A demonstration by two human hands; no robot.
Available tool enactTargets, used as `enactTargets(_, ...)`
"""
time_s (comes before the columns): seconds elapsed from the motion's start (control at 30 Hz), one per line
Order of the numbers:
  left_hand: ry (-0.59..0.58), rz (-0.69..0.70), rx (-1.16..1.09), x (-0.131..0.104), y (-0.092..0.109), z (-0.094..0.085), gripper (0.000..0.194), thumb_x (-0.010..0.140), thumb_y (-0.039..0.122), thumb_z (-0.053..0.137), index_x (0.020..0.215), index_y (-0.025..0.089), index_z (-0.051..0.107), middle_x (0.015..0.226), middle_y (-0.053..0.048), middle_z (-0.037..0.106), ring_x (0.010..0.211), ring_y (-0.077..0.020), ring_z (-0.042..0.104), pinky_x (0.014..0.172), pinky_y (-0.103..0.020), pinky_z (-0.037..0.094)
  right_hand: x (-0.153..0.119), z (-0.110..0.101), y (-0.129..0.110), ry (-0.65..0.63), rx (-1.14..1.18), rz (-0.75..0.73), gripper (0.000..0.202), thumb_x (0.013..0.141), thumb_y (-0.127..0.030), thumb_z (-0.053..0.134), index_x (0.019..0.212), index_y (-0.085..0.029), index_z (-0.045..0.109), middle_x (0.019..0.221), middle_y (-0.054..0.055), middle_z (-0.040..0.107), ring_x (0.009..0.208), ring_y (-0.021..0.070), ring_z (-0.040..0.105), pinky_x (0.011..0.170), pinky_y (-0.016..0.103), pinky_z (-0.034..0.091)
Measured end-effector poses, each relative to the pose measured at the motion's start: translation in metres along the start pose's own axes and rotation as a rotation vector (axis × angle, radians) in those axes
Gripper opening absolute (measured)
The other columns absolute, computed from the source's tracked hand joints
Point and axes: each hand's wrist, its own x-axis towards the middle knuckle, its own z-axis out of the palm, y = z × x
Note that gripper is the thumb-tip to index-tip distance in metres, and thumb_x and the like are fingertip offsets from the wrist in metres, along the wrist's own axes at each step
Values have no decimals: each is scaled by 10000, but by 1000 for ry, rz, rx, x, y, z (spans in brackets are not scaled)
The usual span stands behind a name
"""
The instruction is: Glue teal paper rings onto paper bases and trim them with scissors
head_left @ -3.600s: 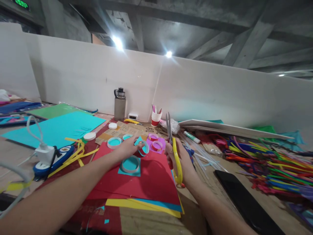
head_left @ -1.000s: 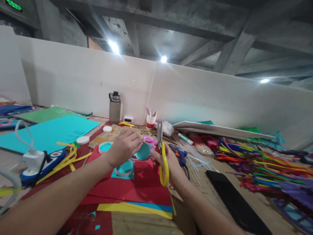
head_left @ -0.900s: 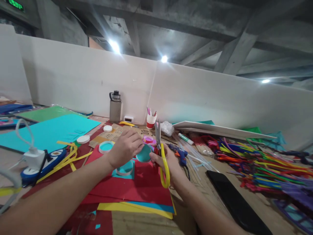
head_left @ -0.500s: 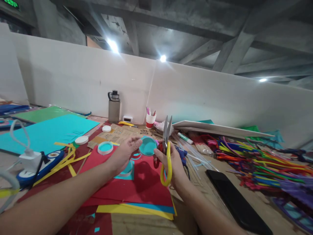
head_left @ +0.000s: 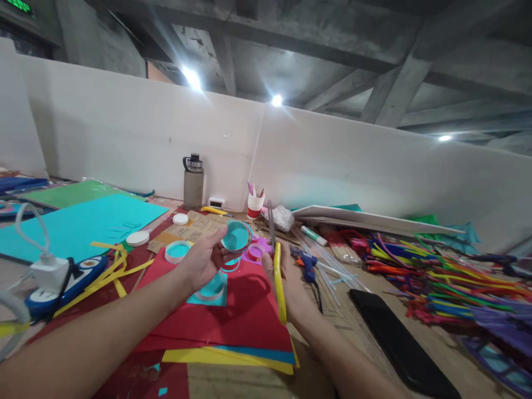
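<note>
My left hand [head_left: 208, 255] holds a round turquoise piece [head_left: 236, 236] with a raised rim, tilted toward me, above the red paper [head_left: 249, 316]. My right hand [head_left: 286, 277] grips scissors [head_left: 279, 282] with yellow handles, blades pointing up and seen nearly edge-on. Beneath my left hand, a white ring [head_left: 210, 288] lies on a turquoise paper square. Another white ring [head_left: 178, 250] with turquoise inside sits at the red paper's far left corner. Between my hands, farther back, is a pink ring [head_left: 255, 252] on purple material.
A black phone [head_left: 399, 338] and a blue glue gun [head_left: 308, 266] lie to the right. Colourful pipe cleaners [head_left: 449, 277] fill the far right. A bottle [head_left: 193, 185] and a pen cup [head_left: 255, 205] stand behind. Yellow strips [head_left: 120, 263] and turquoise sheets lie left.
The turquoise piece has moved left and up in my left hand, away from my right hand. The scissors have turned edge-on, and the pink ring has come into view.
</note>
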Motion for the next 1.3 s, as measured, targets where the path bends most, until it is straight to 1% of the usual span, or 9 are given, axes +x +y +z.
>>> enactTargets(0.07,29,23,-25,2,3,0,204,820,289,580,939,144,660,838,-74,726,781,-182,683,760,-320,554,0,0,4,-97,-57,-11,332,859,-413,490,1133,-229,450,928,25,569,835,168,545,751,278,438)
enactTargets(0.13,49,36,-35,3,4,0,213,824,286,575,955,140,658,830,-75,726,781,-186,686,773,-328,557,-1,1,7,-193,-84,-12,325,865,-418,486,1129,-230,465,888,15,565,803,165,535,715,268,430)
enactTargets(0.23,50,62,-51,4,2,-1,216,812,281,592,945,125,661,787,-78,722,752,-189,687,786,-346,559,-3,2,10,-243,-109,-7,309,865,-436,487,1086,-221,487,805,-3,536,708,148,498,634,249,407)
enactTargets(0.37,50,122,-78,2,-1,0,201,809,278,602,920,123,665,822,-79,726,763,-182,685,839,-358,545,-4,0,7,-234,-98,-18,271,875,-447,466,990,-205,509,781,-8,514,674,129,460,589,230,378)
enactTargets(0.53,39,144,-81,-3,-3,6,205,806,277,609,928,121,665,851,-76,728,817,-187,682,854,-355,541,-4,-1,3,-246,-108,-36,284,872,-462,467,983,-203,503,704,-24,473,602,113,424,529,219,345)
enactTargets(0.67,43,145,-72,-5,-3,9,207,799,289,617,907,119,666,916,-91,724,871,-209,676,862,-369,538,-4,0,6,-262,-82,-5,298,871,-484,460,969,-205,488,622,-43,444,531,104,415,473,211,329)
enactTargets(0.8,41,149,-73,-7,-3,10,185,789,264,629,923,140,663,952,-75,720,894,-201,670,866,-365,537,-5,2,10,-258,-37,6,294,866,-495,465,903,-204,483,615,-41,465,515,99,426,457,205,336)
enactTargets(1.0,12,87,-129,-7,-5,7,177,804,273,609,886,128,666,829,-64,732,788,-194,687,795,-353,563,-6,5,13,-236,9,31,284,872,-480,468,961,-211,496,614,-43,484,489,93,424,441,199,333)
enactTargets(1.3,-11,127,-95,-6,-7,6,183,809,263,605,909,126,672,871,-65,733,821,-179,684,804,-302,555,-5,2,5,-270,-23,29,296,879,-487,447,974,-208,478,593,-48,472,473,90,418,441,200,323)
